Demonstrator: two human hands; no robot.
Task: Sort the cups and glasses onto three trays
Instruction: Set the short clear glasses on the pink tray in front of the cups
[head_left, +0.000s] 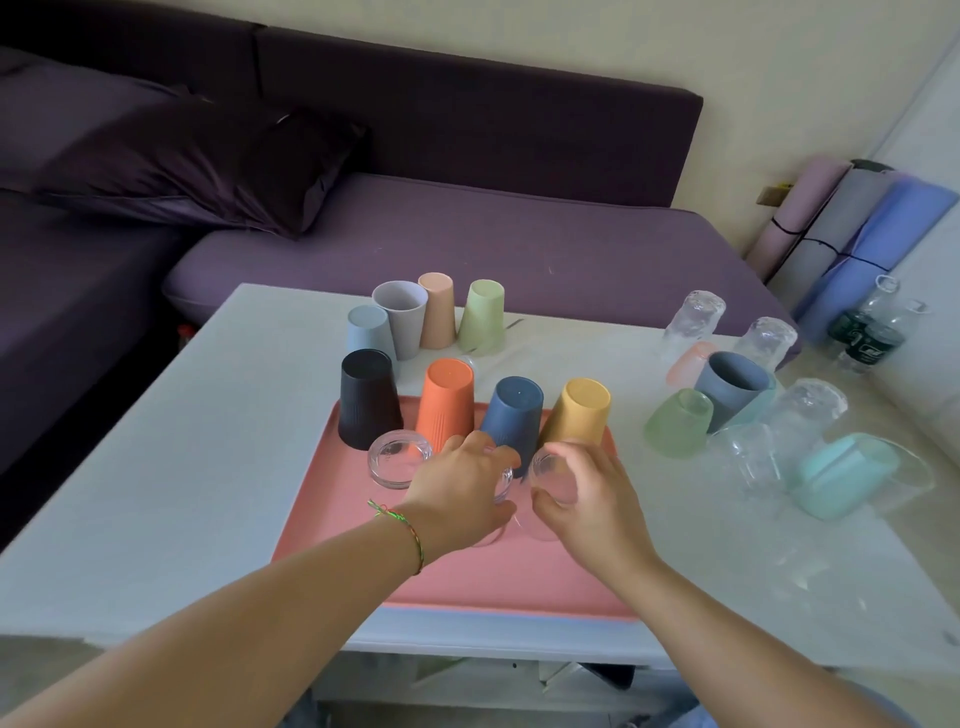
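Soft daylight from right, faint shadows — edges bowed, slight blur

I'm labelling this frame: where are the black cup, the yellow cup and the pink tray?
black cup (369, 400): head view, middle of its ribbed side wall.
yellow cup (579, 415): head view, middle of its side wall.
pink tray (509, 577): head view, bare floor near its front edge.
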